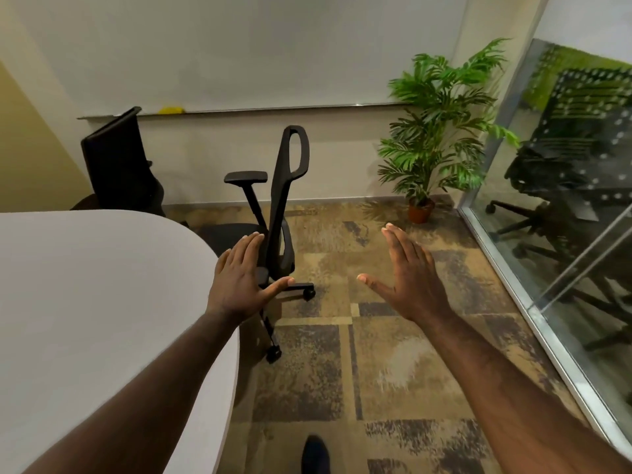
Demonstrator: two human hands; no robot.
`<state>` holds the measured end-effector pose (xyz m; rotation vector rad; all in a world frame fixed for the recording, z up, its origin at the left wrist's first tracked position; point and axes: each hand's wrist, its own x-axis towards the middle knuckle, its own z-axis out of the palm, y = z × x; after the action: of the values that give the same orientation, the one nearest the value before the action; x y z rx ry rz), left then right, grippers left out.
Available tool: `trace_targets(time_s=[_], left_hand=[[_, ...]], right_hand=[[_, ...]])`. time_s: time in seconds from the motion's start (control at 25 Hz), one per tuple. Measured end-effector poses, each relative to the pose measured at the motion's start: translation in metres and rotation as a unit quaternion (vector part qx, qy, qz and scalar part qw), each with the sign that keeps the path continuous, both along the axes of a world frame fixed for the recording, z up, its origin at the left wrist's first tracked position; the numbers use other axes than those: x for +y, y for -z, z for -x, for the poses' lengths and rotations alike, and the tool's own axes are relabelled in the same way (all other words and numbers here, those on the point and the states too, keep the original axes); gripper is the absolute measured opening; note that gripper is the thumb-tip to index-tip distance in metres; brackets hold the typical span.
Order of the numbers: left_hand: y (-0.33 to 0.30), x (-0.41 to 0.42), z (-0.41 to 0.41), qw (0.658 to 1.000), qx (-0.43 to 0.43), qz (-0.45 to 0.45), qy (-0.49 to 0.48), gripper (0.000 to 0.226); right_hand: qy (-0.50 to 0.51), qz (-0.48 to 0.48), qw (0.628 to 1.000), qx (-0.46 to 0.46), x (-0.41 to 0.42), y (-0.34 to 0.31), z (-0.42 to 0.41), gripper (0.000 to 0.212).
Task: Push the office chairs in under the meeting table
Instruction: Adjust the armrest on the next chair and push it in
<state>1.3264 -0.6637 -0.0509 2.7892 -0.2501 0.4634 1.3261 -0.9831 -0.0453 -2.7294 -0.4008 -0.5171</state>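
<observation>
A black office chair (285, 186) stands side-on at the rounded end of the white meeting table (85, 285), its seat partly tucked under the edge. A second black chair (116, 165) stands farther back by the wall, at the table's far side. My left hand (239, 278) is held flat with fingers spread, just in front of the nearer chair's seat, holding nothing. My right hand (407, 271) hovers flat over the carpet to the right of that chair, fingers spread and apart from it.
A potted palm (437, 131) stands in the far right corner. A glass wall (564, 234) runs along the right, with another chair behind it. A whiteboard ledge (256, 109) with a yellow object runs along the back wall. My shoe (314, 455) shows on the patterned carpet.
</observation>
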Motion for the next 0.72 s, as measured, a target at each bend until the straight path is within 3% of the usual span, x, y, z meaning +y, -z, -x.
trace_targets(time_s=[0.4,0.72], left_hand=[[0.010,-0.001,-0.221,0.998,0.021,-0.021,-0.061,0.106],[-0.006,-0.001,-0.375,0.989,0.017,-0.038,-0.140,0.111]], right_hand=[[-0.020,0.092,0.995,0.008,0.005,0.008,-0.240,0.093],[-0.050,0.079,0.996,-0.003,0.001,-0.003,-0.419,0.091]])
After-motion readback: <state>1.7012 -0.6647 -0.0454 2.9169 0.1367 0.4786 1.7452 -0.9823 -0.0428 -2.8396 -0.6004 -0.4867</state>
